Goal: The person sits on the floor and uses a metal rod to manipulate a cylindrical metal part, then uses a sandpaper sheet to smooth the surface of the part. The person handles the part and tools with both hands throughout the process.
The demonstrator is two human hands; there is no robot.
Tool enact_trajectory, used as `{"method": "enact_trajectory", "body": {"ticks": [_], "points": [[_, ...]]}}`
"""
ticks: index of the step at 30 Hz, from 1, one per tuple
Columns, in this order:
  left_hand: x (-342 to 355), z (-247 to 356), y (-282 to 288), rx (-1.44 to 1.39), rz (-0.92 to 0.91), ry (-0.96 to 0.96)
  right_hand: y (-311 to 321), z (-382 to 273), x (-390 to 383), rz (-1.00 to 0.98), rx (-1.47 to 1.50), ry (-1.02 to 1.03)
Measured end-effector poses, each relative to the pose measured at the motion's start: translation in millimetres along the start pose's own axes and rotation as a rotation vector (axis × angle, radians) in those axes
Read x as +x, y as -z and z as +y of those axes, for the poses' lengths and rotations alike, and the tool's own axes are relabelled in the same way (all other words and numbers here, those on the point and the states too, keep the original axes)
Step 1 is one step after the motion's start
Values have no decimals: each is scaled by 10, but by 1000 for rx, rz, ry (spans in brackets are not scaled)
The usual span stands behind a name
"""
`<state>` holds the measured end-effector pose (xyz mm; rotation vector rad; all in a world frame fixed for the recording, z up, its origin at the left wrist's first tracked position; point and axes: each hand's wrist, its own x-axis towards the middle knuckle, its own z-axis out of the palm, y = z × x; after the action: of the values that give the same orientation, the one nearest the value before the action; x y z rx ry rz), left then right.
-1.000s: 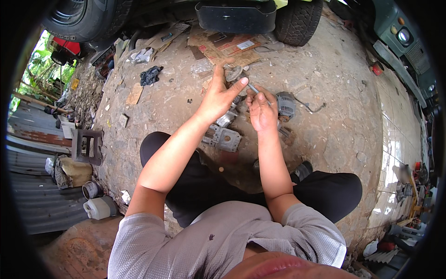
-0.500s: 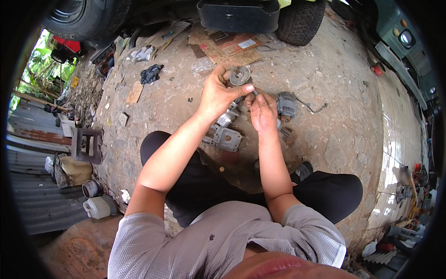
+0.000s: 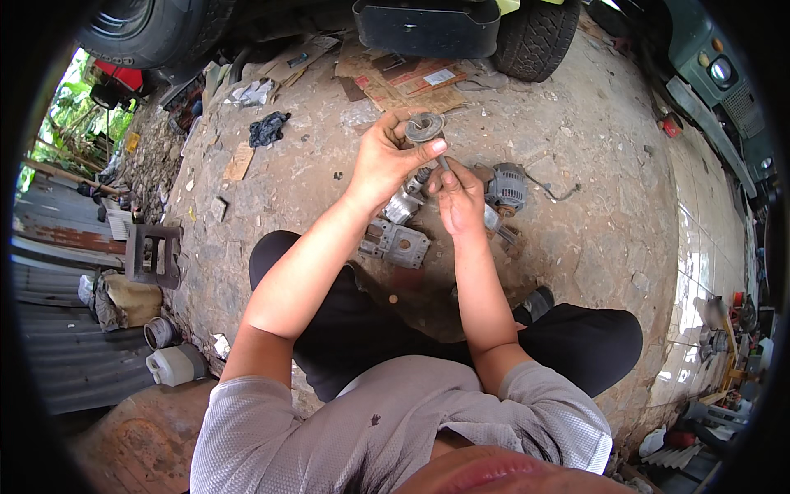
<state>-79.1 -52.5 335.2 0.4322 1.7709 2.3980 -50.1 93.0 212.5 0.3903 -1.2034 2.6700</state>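
My left hand [image 3: 381,163] is closed on the rim of a round grey metal part [image 3: 424,128], which has a ring-shaped face and a hole in its middle. Just below and to the right, my right hand [image 3: 462,198] pinches a thin dark rod [image 3: 445,162] that points up toward the round part. Whether rod and part touch or are joined, I cannot tell. Beneath my hands, a silvery metal housing [image 3: 402,206] and a flat grey metal bracket [image 3: 403,244] lie on the ground. A vented grey alternator-like unit [image 3: 507,189] rests right of my right hand.
Flattened cardboard [image 3: 411,82] lies ahead, near a vehicle tyre [image 3: 536,39]. A black crumpled bag [image 3: 268,130] is on the floor at left. Farther left stand a rusty metal frame [image 3: 154,255] and a white jug [image 3: 176,365]. A green vehicle [image 3: 716,66] is at far right.
The round part has tilted so its face looks flatter. My right hand has lowered slightly with the rod, and more of the rod shows between my hands.
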Motion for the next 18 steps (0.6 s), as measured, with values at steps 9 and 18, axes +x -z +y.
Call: {"method": "enact_trajectory", "body": {"ticks": [9,18], "points": [[0,5,3,-35,-8,-41,116,-16,30,-68,24,-18],[0,-11,26,-13,-36,-42,240,-159,-11,17,-396,-12]]}}
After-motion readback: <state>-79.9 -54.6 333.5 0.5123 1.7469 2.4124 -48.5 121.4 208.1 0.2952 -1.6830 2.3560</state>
